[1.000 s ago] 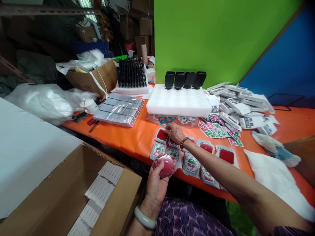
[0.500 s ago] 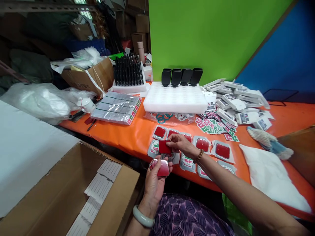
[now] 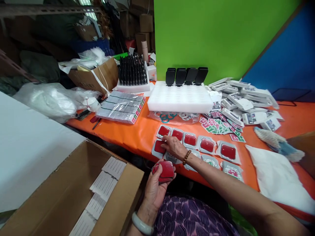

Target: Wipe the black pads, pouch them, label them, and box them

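Observation:
My left hand (image 3: 154, 190) is closed around a few glossy red rounded-square pieces (image 3: 167, 171), held low in front of the table edge. My right hand (image 3: 175, 148) pinches another red rounded-square piece (image 3: 159, 147) by its right side. That piece lies over the leftmost grey packet (image 3: 155, 153) of the front row. Behind it runs a row of grey packets, each topped by a red piece such as this one (image 3: 207, 144). Other front-row packets show printed cards (image 3: 232, 172) on top. My right hand and forearm partly cover the front row.
An open cardboard box (image 3: 118, 193) with white cards stands at the lower left. A white foam block (image 3: 180, 98) holding black paddle-shaped items is at the back. Small white boxes (image 3: 242, 101), loose printed cards (image 3: 219, 126), a glove (image 3: 278, 144) and a white bag (image 3: 278, 173) lie right.
My right hand has moved slightly left and down, laying the red piece over the leftmost front packet, whose printed card showed before. My left hand still holds its red pieces; the view has shifted slightly.

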{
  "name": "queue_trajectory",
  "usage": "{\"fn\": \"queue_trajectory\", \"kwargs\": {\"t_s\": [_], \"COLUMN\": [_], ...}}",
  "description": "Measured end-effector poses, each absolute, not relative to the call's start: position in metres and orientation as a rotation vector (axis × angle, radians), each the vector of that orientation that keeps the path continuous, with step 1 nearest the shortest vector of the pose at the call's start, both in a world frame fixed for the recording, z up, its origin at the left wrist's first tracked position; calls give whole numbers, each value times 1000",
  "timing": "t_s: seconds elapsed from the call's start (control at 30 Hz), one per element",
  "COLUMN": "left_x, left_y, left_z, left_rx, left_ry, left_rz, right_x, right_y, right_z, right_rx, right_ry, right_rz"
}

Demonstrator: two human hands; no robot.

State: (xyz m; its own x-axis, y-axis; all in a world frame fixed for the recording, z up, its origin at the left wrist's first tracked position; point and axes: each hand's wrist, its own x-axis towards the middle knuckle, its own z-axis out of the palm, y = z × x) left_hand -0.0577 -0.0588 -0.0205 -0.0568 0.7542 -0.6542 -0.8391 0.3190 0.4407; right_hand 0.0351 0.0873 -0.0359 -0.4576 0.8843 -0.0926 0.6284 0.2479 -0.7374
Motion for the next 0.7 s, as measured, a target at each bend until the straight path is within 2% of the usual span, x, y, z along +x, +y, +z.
{"fn": "queue_trajectory", "kwargs": {"t_s": [0.13,0.2,0.27,0.33,0.4,0.47,0.57,0.7], "left_x": [-56,-56,-55,-52,-46,-41,-35,-38], "left_y": [-57,-56,-55,-55,-54,-54,-54,-56], "left_z": [-18,-18,-19,-22,-24,-25,-23,-20], "left_rx": [-128,-126,-107,-65,-9,30,19,-31], "left_ry": [985,970,968,984,1007,1034,1053,970], "left_rz": [1288,1282,1297,1312,1305,1279,1219,1189], "right_x": [44,55,68,82,94,103,112,111], "right_y": [82,76,67,56,45,40,44,60], "right_z": [-26,-18,-12,-9,-10,-13,-21,-34], "right_rx": [-1375,-1361,-1328,-1256,-1176,-1156,-1209,-1236], "right_ry": [-2277,-2262,-2202,-2087,-1875,-1619,-1360,-1315], "right_rz": [845,849,1074,1455,1810,2016,2036,1890]}}
